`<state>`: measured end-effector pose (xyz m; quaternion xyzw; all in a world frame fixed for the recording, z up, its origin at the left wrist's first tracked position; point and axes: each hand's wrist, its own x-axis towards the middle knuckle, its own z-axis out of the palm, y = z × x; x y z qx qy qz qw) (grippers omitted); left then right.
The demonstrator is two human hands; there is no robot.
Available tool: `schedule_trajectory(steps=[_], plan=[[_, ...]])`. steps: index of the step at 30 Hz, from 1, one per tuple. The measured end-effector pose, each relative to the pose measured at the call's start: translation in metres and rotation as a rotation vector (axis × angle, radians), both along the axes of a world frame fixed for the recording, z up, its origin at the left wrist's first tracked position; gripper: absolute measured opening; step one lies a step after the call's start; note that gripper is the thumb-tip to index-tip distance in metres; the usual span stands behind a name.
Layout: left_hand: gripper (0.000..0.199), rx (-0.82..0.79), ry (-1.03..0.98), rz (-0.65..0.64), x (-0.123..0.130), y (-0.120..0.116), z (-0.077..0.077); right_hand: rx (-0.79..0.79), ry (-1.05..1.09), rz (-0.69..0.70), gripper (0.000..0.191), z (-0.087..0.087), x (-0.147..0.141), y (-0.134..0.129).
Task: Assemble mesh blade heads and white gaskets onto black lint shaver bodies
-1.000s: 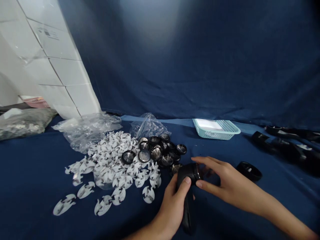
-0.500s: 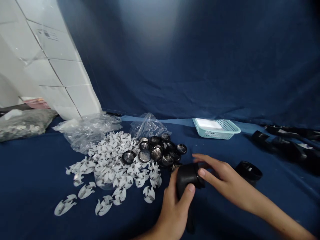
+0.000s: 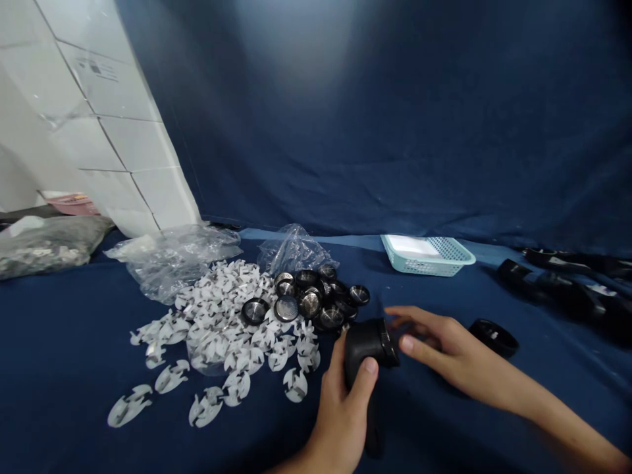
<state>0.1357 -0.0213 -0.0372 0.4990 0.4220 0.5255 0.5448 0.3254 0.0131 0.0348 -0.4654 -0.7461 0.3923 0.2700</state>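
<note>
Left hand [image 3: 343,398] grips black handled housing [image 3: 363,342]; keep it steady, right hand [image 3: 444,349] loosely open, fingers square to rim.

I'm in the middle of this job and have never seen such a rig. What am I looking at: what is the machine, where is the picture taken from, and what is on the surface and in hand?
There is no machine: these are a person's two bare hands, seen by one camera worn on the head, looking forward and down.

The left hand holds a black part with a round end and a handle pointing down. The right hand is beside that end; whether it touches is hard to tell.

On the blue cloth lie a heap of white pieces, black-rimmed discs, clear plastic, a pale basket and a black ring. The dark things at far right are too blurred to name.
</note>
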Motion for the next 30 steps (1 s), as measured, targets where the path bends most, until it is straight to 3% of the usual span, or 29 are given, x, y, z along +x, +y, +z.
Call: schedule_trajectory(steps=[3,8,13,15,18,20,24,28,30], plan=[[0.041,0.015,-0.022,-0.019,0.001,0.0,0.001,0.107,0.017,0.063,0.066,0.002,-0.002,-0.002],[0.04,0.049,-0.005,-0.042,0.001,-0.002,0.0,0.078,-0.04,-0.017,0.04,-0.002,-0.004,-0.001],[0.041,-0.065,-0.019,0.021,0.0,-0.002,0.0,0.172,0.016,0.08,0.07,-0.007,-0.001,-0.001],[0.042,-0.079,-0.006,0.039,0.0,-0.001,0.0,0.234,-0.037,0.12,0.06,-0.005,-0.002,-0.002],[0.043,-0.03,0.001,0.041,0.001,-0.001,-0.002,0.268,-0.048,0.064,0.036,-0.004,-0.004,-0.001],[0.043,-0.002,-0.008,0.034,0.001,-0.002,-0.001,0.249,-0.01,0.037,0.038,-0.005,-0.004,0.001],[0.042,0.019,-0.005,0.021,0.0,-0.003,0.001,0.243,0.014,0.101,0.065,-0.007,-0.005,0.002],[0.045,0.041,0.039,0.029,-0.001,-0.003,0.0,0.194,-0.053,0.036,0.043,-0.006,-0.002,0.001],[0.047,0.052,0.042,0.022,-0.001,-0.003,0.0,0.208,-0.074,0.004,0.045,-0.006,0.001,0.001]])
